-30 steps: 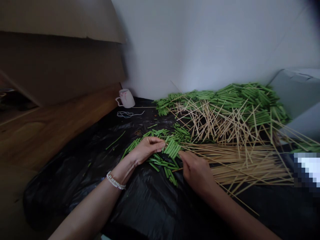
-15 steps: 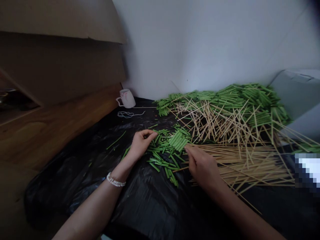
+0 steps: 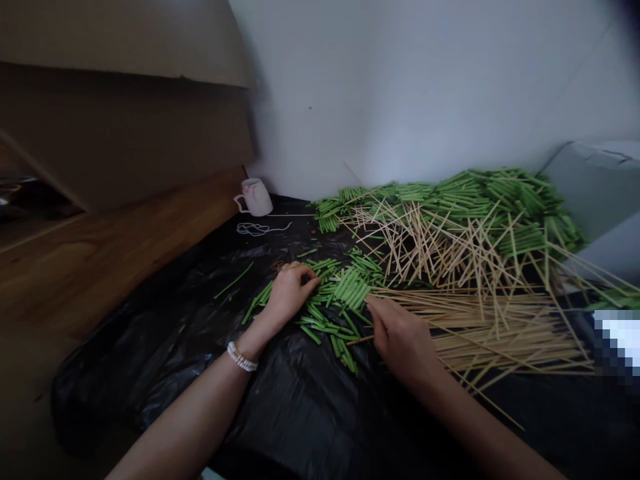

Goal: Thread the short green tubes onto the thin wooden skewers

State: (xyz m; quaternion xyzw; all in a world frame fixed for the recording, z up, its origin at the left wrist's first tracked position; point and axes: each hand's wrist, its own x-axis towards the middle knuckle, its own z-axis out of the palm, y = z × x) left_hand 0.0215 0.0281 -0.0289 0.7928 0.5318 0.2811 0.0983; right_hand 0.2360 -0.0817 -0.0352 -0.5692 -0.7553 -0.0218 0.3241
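Note:
My right hand (image 3: 400, 331) is closed on a bamboo skewer, its fingers wrapped round the end near a flat row of short green stem pieces (image 3: 352, 289) threaded side by side. Just left of that row, my left hand (image 3: 289, 291), with a white bead bracelet (image 3: 243, 357) at the wrist, rests over a loose pile of cut green stems (image 3: 323, 323). Its fingers are curled and the thumb points right. Whatever lies between its fingertips is hidden.
Bare bamboo skewers (image 3: 505, 333) lie at the right on black plastic sheeting (image 3: 290, 420). Behind them, finished green skewers (image 3: 480, 190) are heaped against the wall. A white mug (image 3: 257, 198) and string (image 3: 257, 230) sit at back left, beside a cardboard box (image 3: 165, 133).
My left hand has come down from beside the threaded row into the loose stems. My right hand has shifted slightly left, still holding the skewer.

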